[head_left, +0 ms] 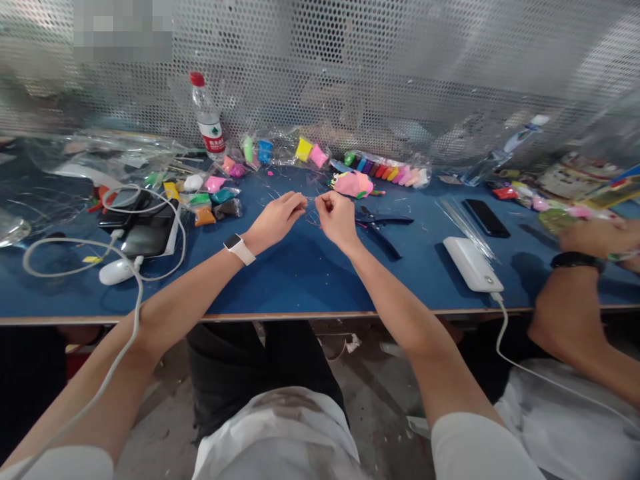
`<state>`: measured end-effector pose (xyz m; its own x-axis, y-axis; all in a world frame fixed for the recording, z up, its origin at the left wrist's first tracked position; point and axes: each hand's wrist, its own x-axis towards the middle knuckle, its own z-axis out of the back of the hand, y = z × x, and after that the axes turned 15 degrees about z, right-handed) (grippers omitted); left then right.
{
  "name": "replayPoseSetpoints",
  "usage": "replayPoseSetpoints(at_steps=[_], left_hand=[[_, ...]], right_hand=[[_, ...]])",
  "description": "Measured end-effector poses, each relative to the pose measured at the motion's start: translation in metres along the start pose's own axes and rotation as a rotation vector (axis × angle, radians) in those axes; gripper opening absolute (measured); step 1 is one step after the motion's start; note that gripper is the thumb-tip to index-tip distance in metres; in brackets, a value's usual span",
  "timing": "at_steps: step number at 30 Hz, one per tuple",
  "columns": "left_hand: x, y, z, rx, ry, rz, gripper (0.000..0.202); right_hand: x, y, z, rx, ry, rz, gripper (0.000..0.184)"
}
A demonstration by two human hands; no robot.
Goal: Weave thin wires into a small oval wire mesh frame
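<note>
Over the middle of the blue table, my left hand (281, 219) and my right hand (337, 219) face each other, a small gap apart. Both are closed in a pinch. A faint, thin strand seems to show between the fingertips, too fine to make out. Just beyond my right hand lies a pink clay figure (353, 183) with eyes and a green part. Blue-handled pliers (383, 220) rest to the right of that hand, jaws towards it. Thin clear offcuts are scattered around my fingers.
Clay packets (205, 215), a power bank (150, 227) and a looping white cable lie left. A water bottle (207, 123) stands behind. Right are a clay strip (387, 172), clear sticks (467, 227), a phone (486, 218), a white power bank (471, 265) and another person's hand (587, 240).
</note>
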<state>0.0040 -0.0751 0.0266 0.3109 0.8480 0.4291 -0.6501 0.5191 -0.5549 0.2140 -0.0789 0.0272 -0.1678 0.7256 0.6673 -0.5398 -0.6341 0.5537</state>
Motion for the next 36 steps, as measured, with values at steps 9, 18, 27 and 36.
replayPoseSetpoints(at_steps=[9,18,27,36], left_hand=[[0.001,0.005,-0.010,-0.152,-0.008,0.042,0.010],[-0.005,0.003,-0.023,-0.247,-0.032,0.091,0.005],[-0.001,0.018,-0.014,-0.221,0.027,-0.090,0.007],[-0.002,0.022,-0.011,-0.131,0.113,-0.187,0.008]], right_hand=[[0.000,-0.007,0.002,0.039,-0.074,-0.071,0.022],[-0.001,-0.017,-0.001,0.084,-0.097,-0.111,0.022],[0.002,-0.020,0.009,0.357,0.143,-0.197,0.019],[0.006,-0.014,0.019,0.641,0.274,-0.423,0.024]])
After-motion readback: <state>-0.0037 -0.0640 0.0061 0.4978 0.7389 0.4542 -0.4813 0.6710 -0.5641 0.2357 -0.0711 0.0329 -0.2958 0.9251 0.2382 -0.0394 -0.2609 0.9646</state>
